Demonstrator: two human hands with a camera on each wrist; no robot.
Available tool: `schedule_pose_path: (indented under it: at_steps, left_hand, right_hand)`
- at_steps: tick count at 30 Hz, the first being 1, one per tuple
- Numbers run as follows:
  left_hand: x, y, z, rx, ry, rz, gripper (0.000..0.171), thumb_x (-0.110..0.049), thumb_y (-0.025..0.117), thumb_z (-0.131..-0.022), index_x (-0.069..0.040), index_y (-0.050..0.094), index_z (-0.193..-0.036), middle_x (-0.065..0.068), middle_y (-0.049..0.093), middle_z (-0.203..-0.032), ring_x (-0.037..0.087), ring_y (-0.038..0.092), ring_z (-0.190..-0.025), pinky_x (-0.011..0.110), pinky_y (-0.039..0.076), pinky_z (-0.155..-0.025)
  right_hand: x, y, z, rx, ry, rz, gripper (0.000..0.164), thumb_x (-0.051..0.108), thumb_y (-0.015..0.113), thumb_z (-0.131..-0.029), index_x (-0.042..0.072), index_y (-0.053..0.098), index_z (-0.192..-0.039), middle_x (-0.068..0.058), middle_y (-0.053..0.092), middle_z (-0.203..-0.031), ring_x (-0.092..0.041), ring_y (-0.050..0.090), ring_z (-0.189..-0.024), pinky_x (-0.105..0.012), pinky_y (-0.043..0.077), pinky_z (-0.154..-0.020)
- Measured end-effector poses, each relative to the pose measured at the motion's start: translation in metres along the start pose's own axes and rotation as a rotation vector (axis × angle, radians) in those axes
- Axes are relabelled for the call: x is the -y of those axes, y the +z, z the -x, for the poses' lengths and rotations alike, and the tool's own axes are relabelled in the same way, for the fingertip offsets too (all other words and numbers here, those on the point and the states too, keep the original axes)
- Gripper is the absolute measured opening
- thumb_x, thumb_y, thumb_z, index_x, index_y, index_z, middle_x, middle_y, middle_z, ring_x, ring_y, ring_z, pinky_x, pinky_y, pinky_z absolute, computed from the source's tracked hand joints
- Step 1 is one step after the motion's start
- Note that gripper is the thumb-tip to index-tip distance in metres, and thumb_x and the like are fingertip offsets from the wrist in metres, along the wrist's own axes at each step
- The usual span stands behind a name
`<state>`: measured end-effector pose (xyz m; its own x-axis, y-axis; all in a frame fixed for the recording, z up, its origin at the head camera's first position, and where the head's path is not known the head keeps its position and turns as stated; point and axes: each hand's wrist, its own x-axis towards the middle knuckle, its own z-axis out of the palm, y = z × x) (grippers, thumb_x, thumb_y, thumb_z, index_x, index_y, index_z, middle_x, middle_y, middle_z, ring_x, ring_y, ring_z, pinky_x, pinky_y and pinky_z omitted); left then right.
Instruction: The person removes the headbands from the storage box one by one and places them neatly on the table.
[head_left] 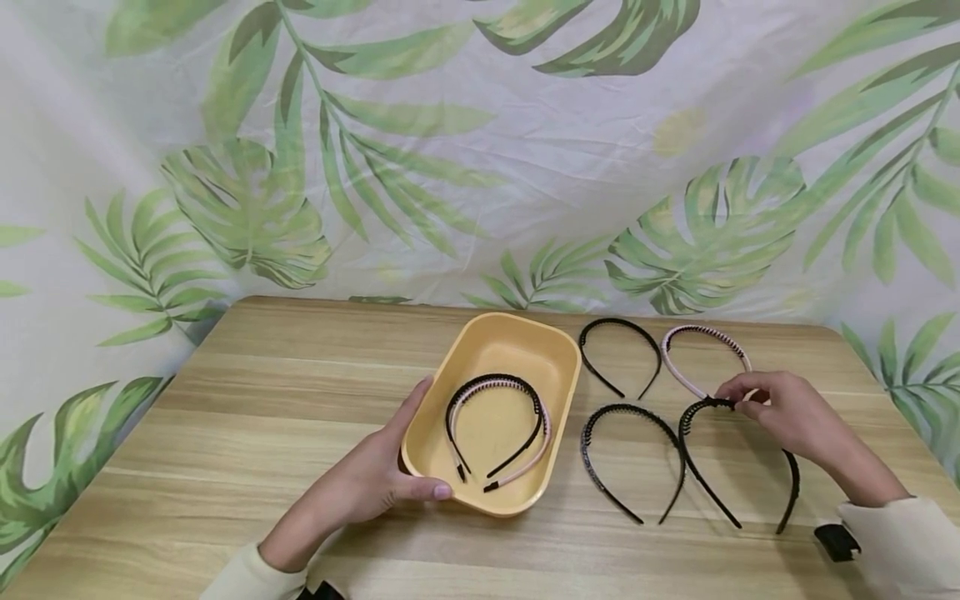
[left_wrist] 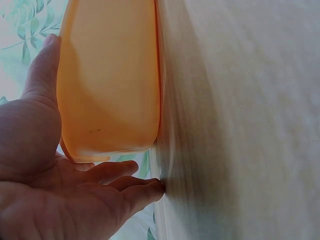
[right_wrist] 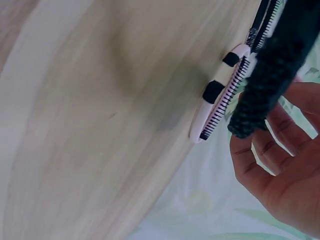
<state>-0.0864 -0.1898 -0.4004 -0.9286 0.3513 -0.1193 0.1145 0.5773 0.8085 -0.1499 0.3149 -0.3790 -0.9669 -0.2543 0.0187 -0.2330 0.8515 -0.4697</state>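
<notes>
My left hand [head_left: 363,479] grips the near left corner of a yellow plastic tray [head_left: 510,342], thumb over the rim and fingers along the outer side. Inside the tray lie a black headband [head_left: 491,377] and a pink headband [head_left: 547,433], one overlapping the other. At the right, my right hand [head_left: 787,412] pinches the top of another black headband [head_left: 796,483], its ends pointing toward me. The right wrist view shows this textured black headband [right_wrist: 270,70] held above the tabletop, with the pink headband [right_wrist: 200,117] lying beyond it.
Between the tray and my right hand lie a thin black headband [head_left: 619,321] at the back and a dark headband with a greyish side [head_left: 588,462] in front. Another pink headband [head_left: 667,354] lies behind my right hand. A leaf-patterned cloth [head_left: 420,167] hangs behind the wooden table [head_left: 247,400].
</notes>
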Motion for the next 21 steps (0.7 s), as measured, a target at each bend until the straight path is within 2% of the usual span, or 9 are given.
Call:
schedule_pose_path:
  at_steps: [13, 21]
  left_hand:
    - [0.000, 0.001, 0.000, 0.002, 0.006, 0.007, 0.132, -0.044, 0.094, -0.074, -0.036, 0.003, -0.169, 0.016, 0.047, -0.160, 0.021, 0.060, -0.116, 0.036, 0.046, -0.105]
    - [0.000, 0.000, -0.001, 0.006, 0.006, 0.019, 0.132, -0.043, 0.094, -0.074, -0.036, 0.003, -0.169, 0.016, 0.046, -0.161, 0.021, 0.060, -0.114, 0.032, 0.046, -0.104]
  right_hand:
    - [-0.010, 0.002, 0.000, 0.021, 0.022, 0.013, 0.026, -0.014, 0.061, -0.090, 0.001, 0.078, -0.102, -0.018, 0.076, -0.104, -0.026, 0.064, -0.089, -0.028, 0.047, -0.070]
    - [-0.013, 0.006, 0.000, 0.017, 0.004, 0.022, 0.031, -0.015, 0.059, -0.086, 0.005, 0.079, -0.099, -0.011, 0.075, -0.098, -0.020, 0.062, -0.091, -0.029, 0.049, -0.074]
